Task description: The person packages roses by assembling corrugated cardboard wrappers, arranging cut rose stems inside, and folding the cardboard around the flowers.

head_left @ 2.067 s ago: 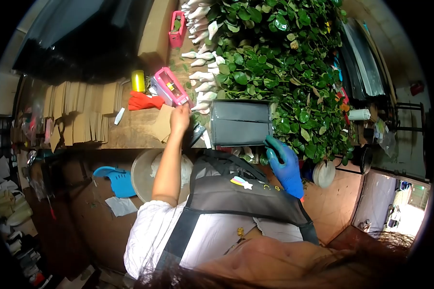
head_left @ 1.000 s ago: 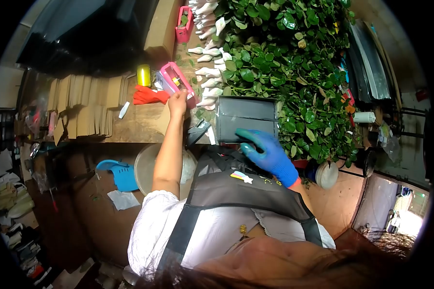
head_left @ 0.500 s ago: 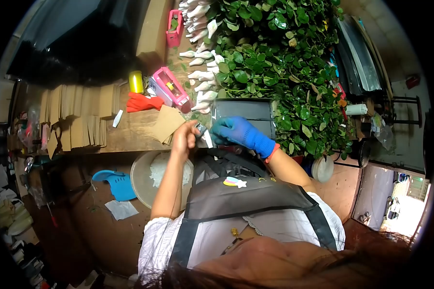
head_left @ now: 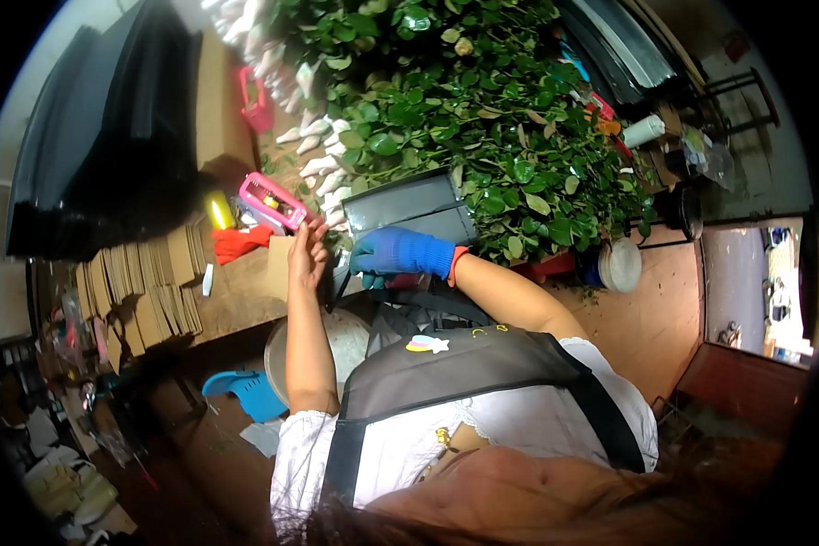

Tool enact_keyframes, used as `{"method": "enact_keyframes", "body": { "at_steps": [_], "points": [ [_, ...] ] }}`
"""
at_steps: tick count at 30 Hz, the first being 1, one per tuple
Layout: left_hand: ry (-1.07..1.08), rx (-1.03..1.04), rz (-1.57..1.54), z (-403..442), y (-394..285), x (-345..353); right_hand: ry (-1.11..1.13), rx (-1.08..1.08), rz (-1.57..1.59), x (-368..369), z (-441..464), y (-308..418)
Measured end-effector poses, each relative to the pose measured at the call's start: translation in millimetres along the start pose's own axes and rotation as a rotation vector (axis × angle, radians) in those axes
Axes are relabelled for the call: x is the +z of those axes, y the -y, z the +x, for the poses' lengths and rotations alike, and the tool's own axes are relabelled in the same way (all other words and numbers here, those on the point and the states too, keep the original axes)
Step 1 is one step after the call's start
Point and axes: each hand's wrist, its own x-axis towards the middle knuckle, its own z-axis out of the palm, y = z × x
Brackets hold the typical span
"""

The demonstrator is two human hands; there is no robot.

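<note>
My left hand (head_left: pixel 308 257), bare, is at the near end of a pink tape dispenser (head_left: pixel 273 201), fingers stretched toward it and partly apart. Whether a fingertip touches tape there is too small to tell. My right hand (head_left: pixel 396 252) wears a blue knit glove with an orange cuff. Its fingers are curled closed just in front of a dark grey tray (head_left: pixel 408 202). A pale strip shows below the gloved fingers, but what they hold is hidden. Leafy green stems (head_left: pixel 482 136) are heaped behind the tray, with white-wrapped flower heads (head_left: pixel 321 166) along their left side.
Folded cardboard pieces (head_left: pixel 141 282) stand in rows at the left, near a red cloth (head_left: pixel 241 242) and a yellow roll (head_left: pixel 218 210). A second pink dispenser (head_left: pixel 256 100) lies farther back. Below the table edge are a round bin (head_left: pixel 341 337) and a blue plastic piece (head_left: pixel 246 393).
My left hand has moved from beside the gloved hand, where a small grey item with a white strip showed, up to the pink dispenser. The view has turned and shifted.
</note>
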Motion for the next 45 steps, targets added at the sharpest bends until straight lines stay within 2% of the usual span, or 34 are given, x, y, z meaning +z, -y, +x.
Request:
{"method": "enact_keyframes", "body": {
  "at_steps": [1,4,5,8,12,13,14,16,17,18,19,20,21,22,23,24,25,28,29,31,32,33,34,35,36,37,38,39,40,43,44,45],
  "points": [
    [-0.085,0.007,-0.017,4,2,-3,-0.003,0.002,0.009,-3,-5,2],
    [-0.094,-0.015,-0.016,17,-1,-7,-0.010,-0.077,0.031,-3,-10,0],
    [-0.121,-0.010,0.039,17,-2,-9,-0.033,-0.044,-0.073,-2,-11,4],
    [-0.365,0.073,0.370,19,-4,3,-0.094,-0.191,-0.324,-3,-4,2],
    [-0.341,0.114,0.781,34,-10,-16,-0.090,-0.158,-0.263,-1,-14,10],
    [-0.286,0.240,0.833,24,-11,-7,-0.041,-0.241,-0.245,-5,-17,2],
    [-0.198,0.500,0.858,17,-8,5,-0.045,-0.271,-0.088,-6,-18,-10],
    [-0.321,0.346,0.854,7,-22,27,-0.039,-0.306,0.214,-5,-20,-35],
    [-0.371,0.033,0.652,3,-26,38,-0.044,-0.322,0.232,-8,-16,-43],
    [-0.343,0.062,0.600,25,-8,8,-0.063,-0.293,0.240,-7,-21,-38],
    [-0.314,0.090,0.548,46,9,-21,-0.111,-0.301,-0.004,-2,-10,-41],
    [-0.364,0.138,0.741,48,6,-15,-0.174,-0.325,-0.259,-3,3,-39],
    [-0.348,0.130,0.669,67,6,-34,-0.124,-0.246,-0.169,-6,-22,-10],
    [-0.332,0.103,0.592,82,14,-53,-0.095,-0.236,-0.126,-7,-16,-11],
    [-0.450,0.094,0.587,75,11,-43,-0.059,-0.216,-0.081,-10,-7,-17],
    [-0.524,-0.023,0.809,67,3,-33,-0.025,-0.198,-0.039,-10,-3,-21],
    [-0.517,-0.002,0.800,70,2,-32,-0.002,-0.165,-0.012,-11,-4,-16],
    [-0.516,-0.018,0.797,51,-5,-12,-0.043,-0.296,0.074,-8,-11,-27],
    [-0.514,-0.043,0.794,35,-4,7,-0.056,-0.276,0.119,-8,-11,-31],
    [-0.513,-0.159,0.841,15,7,25,-0.075,-0.270,-0.076,-7,-10,-27],
    [-0.482,-0.245,0.793,46,22,-15,-0.083,-0.279,-0.179,-8,-10,-21],
    [-0.503,-0.021,0.685,130,60,-109,-0.106,-0.253,-0.140,-7,-24,-11],
    [-0.554,0.196,0.936,101,54,-73,-0.140,-0.366,-0.210,-10,-13,-23],
    [-0.661,0.403,1.203,69,47,-33,-0.045,-0.360,0.006,-11,-1,-39],
    [-0.694,0.557,1.409,57,42,-23,0.050,-0.347,0.228,-10,2,-52],
    [-0.663,0.722,1.105,45,39,-10,-0.040,-0.532,0.040,-14,-11,-57],
    [-0.541,0.747,0.876,4,28,37,-0.129,-0.707,-0.162,-19,-32,-62],
    [-0.418,0.873,0.573,-10,27,69,-0.063,-0.660,-0.016,-20,-64,-57],
    [-0.332,0.924,0.531,-19,21,92,-0.141,-0.638,-0.091,-23,-82,-63],
    [-0.170,1.175,1.199,-38,15,177,-0.050,-0.651,0.399,-26,-132,-88],
    [-0.111,1.285,1.415,-36,21,203,-0.045,-0.565,0.576,-28,-141,-98],
    [-0.042,1.365,1.562,-35,30,229,-0.094,-0.595,0.665,-28,-147,-113]
  ]
}}
